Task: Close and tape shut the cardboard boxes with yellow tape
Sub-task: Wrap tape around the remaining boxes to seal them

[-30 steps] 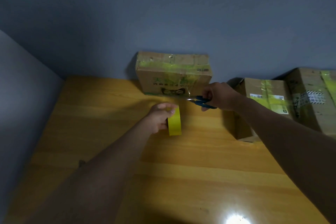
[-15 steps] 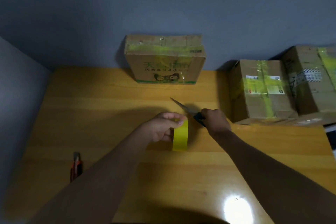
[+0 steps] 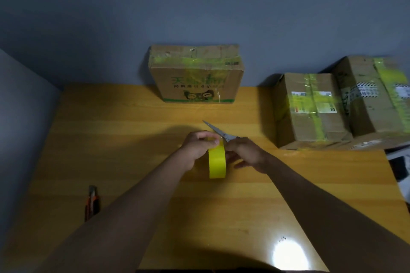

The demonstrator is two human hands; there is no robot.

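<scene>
Three taped boxes (image 3: 196, 73), one knife (image 3: 92, 203); left hand (image 3: 197, 148) grips one tape roll (image 3: 217, 162), right hand (image 3: 246, 153) one pair of scissors (image 3: 218, 132).

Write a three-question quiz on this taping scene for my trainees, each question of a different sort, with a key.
1. True or false: the left hand holds the yellow tape roll.
2. Which tool does the right hand hold? A) scissors B) utility knife C) marker
3. Fill in: the utility knife lies on the wooden table to the ____ of the person's left arm.

Key: 1 true; 2 A; 3 left.
</scene>
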